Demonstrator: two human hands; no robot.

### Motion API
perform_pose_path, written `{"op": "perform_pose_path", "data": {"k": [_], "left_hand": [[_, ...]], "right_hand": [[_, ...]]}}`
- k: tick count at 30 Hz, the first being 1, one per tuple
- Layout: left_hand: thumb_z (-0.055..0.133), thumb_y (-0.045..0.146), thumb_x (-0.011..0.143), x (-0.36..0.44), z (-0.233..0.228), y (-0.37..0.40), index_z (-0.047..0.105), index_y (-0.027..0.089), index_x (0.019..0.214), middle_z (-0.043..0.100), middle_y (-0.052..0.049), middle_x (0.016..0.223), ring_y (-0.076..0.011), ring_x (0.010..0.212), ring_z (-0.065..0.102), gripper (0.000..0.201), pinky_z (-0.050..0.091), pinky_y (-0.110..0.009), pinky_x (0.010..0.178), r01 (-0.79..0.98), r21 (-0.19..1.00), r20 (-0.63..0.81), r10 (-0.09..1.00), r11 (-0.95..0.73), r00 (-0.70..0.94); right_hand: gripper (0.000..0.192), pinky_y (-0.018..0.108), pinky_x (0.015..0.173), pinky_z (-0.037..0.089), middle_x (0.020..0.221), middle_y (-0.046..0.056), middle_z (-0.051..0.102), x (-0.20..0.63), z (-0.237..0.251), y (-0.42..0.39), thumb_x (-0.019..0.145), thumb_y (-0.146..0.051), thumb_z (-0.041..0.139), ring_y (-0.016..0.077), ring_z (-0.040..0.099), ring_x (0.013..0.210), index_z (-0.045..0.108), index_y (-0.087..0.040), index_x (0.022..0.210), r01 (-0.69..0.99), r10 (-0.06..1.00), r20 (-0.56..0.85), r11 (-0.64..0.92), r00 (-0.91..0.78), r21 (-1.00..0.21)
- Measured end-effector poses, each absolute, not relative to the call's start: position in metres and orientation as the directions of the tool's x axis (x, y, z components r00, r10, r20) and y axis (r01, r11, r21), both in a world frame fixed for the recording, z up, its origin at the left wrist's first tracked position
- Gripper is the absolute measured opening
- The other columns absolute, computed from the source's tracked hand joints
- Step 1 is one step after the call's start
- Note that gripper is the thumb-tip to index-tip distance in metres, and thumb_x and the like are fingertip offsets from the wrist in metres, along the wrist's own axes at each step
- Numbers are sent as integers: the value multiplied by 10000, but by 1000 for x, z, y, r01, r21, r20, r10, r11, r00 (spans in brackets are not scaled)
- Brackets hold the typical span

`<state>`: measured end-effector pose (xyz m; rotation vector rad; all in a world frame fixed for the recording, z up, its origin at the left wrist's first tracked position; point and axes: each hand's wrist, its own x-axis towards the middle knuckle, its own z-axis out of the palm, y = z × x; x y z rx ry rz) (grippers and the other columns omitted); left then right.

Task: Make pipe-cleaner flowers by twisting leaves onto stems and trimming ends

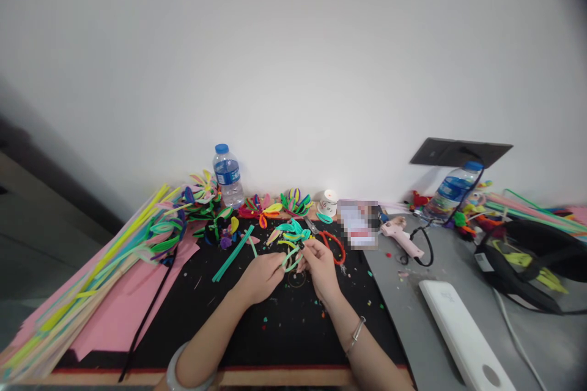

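My left hand (260,276) and my right hand (321,264) meet over a black mat (284,324). Between their fingers they hold a light green pipe cleaner loop (291,259). Just beyond the fingertips lies a teal and yellow pipe cleaner flower (293,231). Red-handled scissors (334,245) lie right beside my right hand. A few straight green pipe cleaners (233,253) lie to the left of my left hand.
Finished pipe cleaner flowers (263,206) line the back edge by a water bottle (228,176) and a tape roll (328,203). Bundled pipe cleaners (105,263) and pink paper (123,311) fill the left. A pink glue gun (402,238), second bottle (452,192), white device (463,333) and black bag (527,256) lie right.
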<state>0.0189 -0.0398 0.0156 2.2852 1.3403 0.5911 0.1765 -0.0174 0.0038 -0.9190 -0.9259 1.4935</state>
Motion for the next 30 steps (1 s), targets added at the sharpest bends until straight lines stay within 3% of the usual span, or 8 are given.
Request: {"op": "perform_pose_path", "data": {"k": [8, 17, 30], "left_hand": [[379, 257, 893, 20, 13, -36, 535, 182, 880, 582, -46, 856, -182, 807, 541, 174, 411, -276, 720, 648, 651, 181, 910, -396, 374], [362, 261, 913, 17, 7, -32, 577, 181, 855, 615, -49, 873, -175, 836, 554, 237, 418, -274, 749, 650, 633, 195, 899, -421, 392], [332, 298, 924, 15, 4, -31, 535, 179, 754, 576, -30, 774, -165, 749, 541, 291, 398, -261, 697, 665, 631, 195, 911, -400, 363]], "right_hand": [[246, 190, 365, 432, 543, -42, 584, 179, 7, -16, 681, -331, 706, 89, 533, 388, 542, -166, 761, -470, 997, -78, -74, -10, -879], [258, 199, 365, 449, 567, -35, 589, 179, 8, -17, 685, -342, 706, 97, 544, 397, 540, -165, 771, -478, 997, -79, -78, -17, -875], [213, 259, 457, 486, 669, 23, 617, 182, 7, -17, 799, -390, 570, 151, 603, 533, 592, -179, 826, -523, 996, -58, -82, -63, -849]]}}
